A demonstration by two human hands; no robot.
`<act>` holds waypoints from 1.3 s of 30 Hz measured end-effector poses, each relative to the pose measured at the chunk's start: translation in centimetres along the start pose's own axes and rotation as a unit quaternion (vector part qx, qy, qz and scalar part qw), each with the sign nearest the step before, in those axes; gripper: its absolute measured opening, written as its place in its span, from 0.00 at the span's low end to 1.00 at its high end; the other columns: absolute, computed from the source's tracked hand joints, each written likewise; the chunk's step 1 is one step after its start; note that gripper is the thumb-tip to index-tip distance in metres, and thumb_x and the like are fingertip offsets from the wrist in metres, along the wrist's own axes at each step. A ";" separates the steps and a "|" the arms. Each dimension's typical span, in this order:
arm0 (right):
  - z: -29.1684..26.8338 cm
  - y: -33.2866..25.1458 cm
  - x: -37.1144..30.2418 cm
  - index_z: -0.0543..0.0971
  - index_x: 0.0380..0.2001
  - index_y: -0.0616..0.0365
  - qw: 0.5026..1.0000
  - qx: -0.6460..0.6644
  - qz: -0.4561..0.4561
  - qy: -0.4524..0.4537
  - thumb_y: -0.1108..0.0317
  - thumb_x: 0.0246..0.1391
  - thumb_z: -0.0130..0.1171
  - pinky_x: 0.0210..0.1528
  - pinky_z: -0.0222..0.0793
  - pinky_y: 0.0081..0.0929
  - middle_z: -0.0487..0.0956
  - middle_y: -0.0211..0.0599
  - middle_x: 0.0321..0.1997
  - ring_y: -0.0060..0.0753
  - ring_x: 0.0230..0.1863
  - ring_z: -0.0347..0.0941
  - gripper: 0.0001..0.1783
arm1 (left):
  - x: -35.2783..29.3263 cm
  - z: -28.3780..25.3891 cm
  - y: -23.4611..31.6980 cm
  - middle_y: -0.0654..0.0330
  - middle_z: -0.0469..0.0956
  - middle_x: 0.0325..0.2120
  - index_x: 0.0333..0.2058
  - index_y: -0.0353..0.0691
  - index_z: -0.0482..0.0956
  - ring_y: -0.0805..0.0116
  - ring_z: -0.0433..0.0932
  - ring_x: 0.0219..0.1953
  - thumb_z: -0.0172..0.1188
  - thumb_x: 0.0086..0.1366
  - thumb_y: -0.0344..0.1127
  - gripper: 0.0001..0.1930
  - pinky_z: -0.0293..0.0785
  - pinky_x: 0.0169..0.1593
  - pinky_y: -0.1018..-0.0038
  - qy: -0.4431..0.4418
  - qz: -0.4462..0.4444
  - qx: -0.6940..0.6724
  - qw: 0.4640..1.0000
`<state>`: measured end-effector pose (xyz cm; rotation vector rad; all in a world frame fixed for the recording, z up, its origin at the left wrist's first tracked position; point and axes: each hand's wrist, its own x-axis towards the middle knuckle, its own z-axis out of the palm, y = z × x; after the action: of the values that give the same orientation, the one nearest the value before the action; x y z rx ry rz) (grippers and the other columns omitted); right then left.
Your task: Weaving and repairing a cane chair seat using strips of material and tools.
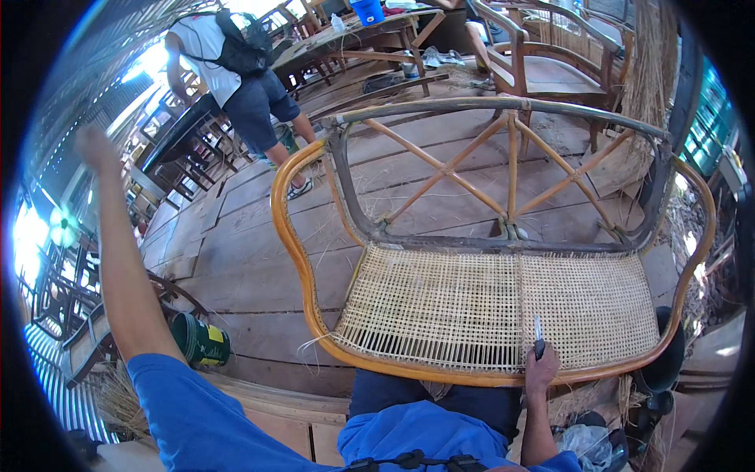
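Observation:
A rattan settee (511,245) stands in front of me, with an orange-brown curved frame and a greyish back rail. Woven cane webbing (440,299) covers its seat, with looser, more open weave along the front left. My right hand (543,368) rests at the seat's front edge, closed around a knife (539,338) with a dark handle and a narrow metal blade pointing away from me over the webbing. Far out to the upper left, my left hand (98,149) is raised at arm's length, apparently fisted; what it holds, if anything, is too blurred to make out.
A green bucket (200,340) stands left of the settee. Behind, a person (236,71) with a backpack bends over dark furniture. A wooden armchair (558,71) is at the back right, beside hanging fibre strands (649,79). A long table (346,39) holds a blue container (367,11).

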<state>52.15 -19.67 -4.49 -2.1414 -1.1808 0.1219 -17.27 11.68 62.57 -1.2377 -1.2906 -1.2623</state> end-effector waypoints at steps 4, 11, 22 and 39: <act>0.5 1.8 -0.4 0.74 0.34 0.58 0.999 -0.008 0.032 0.010 0.65 0.43 0.62 0.39 0.62 0.43 0.74 0.42 0.30 0.48 0.35 0.68 0.14 | -10.6 4.6 9.3 0.49 0.76 0.27 0.40 0.33 0.73 0.55 0.73 0.29 0.53 0.60 0.39 0.15 0.68 0.36 0.62 -0.027 0.030 -0.044 0.998; 0.0 0.9 0.2 0.74 0.32 0.57 0.999 0.042 0.014 0.024 0.66 0.43 0.62 0.37 0.62 0.41 0.74 0.41 0.28 0.47 0.32 0.69 0.13 | -43.1 -2.3 23.7 0.52 0.72 0.33 0.34 0.35 0.72 0.54 0.71 0.39 0.51 0.58 0.31 0.07 0.67 0.44 0.64 -0.583 0.132 -0.250 0.762; -2.8 0.7 3.1 0.73 0.27 0.63 0.968 0.155 0.172 -0.100 0.57 0.49 0.57 0.25 0.62 0.34 0.70 0.40 0.17 0.35 0.20 0.66 0.17 | -65.0 -17.9 29.3 0.48 0.69 0.49 0.47 0.32 0.71 0.50 0.65 0.55 0.51 0.61 0.49 0.25 0.61 0.57 0.60 -0.727 0.137 -0.304 0.600; 1.0 -11.1 6.1 0.78 0.26 0.61 0.819 -0.021 -0.028 -0.573 0.51 0.54 0.54 0.24 0.63 0.33 0.69 0.40 0.14 0.31 0.18 0.67 0.21 | -64.0 -17.7 34.1 0.54 0.71 0.41 0.44 0.40 0.73 0.54 0.68 0.44 0.66 0.47 0.45 0.26 0.65 0.50 0.63 -0.790 0.137 -0.307 0.512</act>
<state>47.43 -10.43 2.79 -2.0110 -1.8508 1.5399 20.83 -10.69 2.43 -3.3319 -1.5415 0.1405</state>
